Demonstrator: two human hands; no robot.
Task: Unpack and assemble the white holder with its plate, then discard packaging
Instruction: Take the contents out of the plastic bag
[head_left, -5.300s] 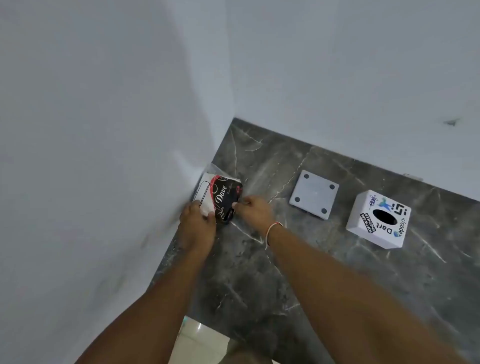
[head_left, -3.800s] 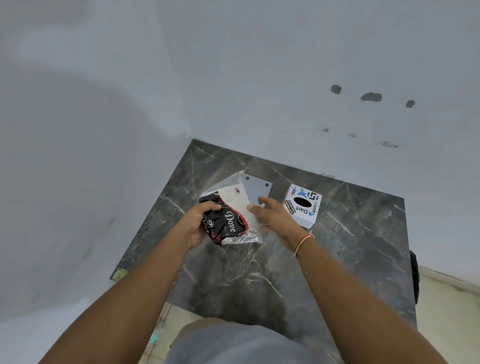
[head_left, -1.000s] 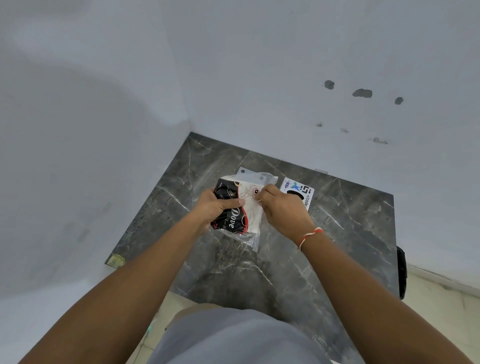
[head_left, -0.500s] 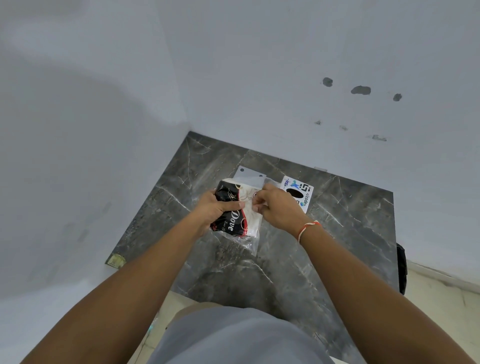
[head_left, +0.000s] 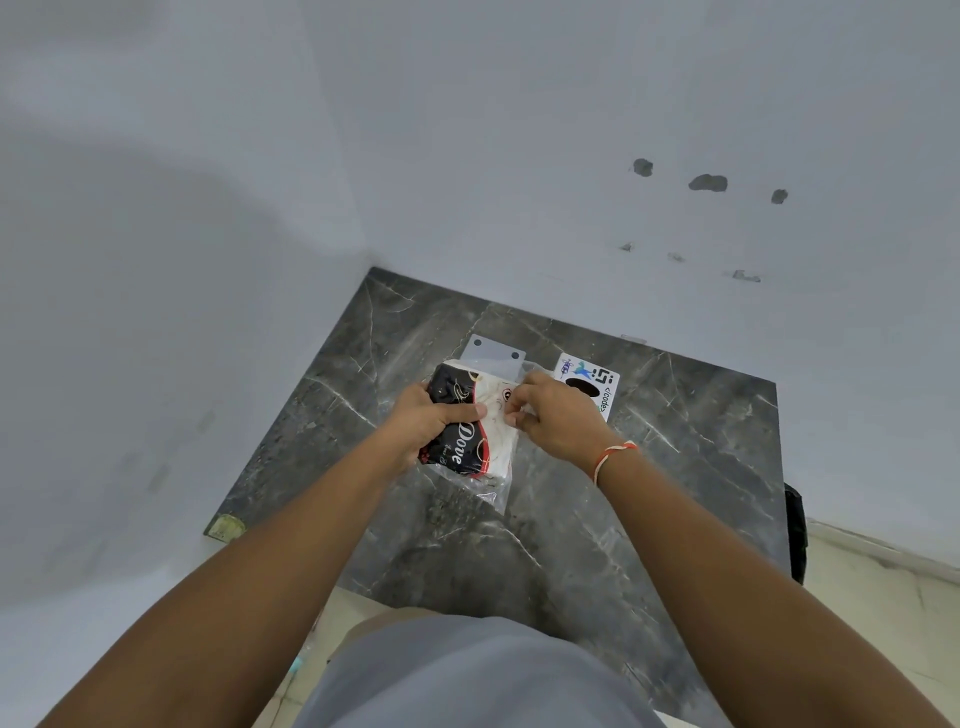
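Note:
A clear plastic packet (head_left: 485, 470) with a black, red and white "Dove" card inside is held above the dark marble counter (head_left: 649, 467). My left hand (head_left: 431, 418) grips its left side, thumb across the card. My right hand (head_left: 558, 415) pinches the packet's upper right edge. Behind the packet a flat grey plate (head_left: 493, 353) with dark corner holes lies on the counter, its near part hidden by the packet. What else the packet holds cannot be made out.
A white box (head_left: 597, 382) with a dark oval hole and printed logos sits just right of the plate, partly behind my right hand. White walls close the counter at left and back. The counter's front edge is near my body; tiled floor lies beyond the right side.
The packet was picked up from the counter's left corner and brought over the middle. In the last second both hands stayed on it, my right fingers shifting slightly along its top edge.

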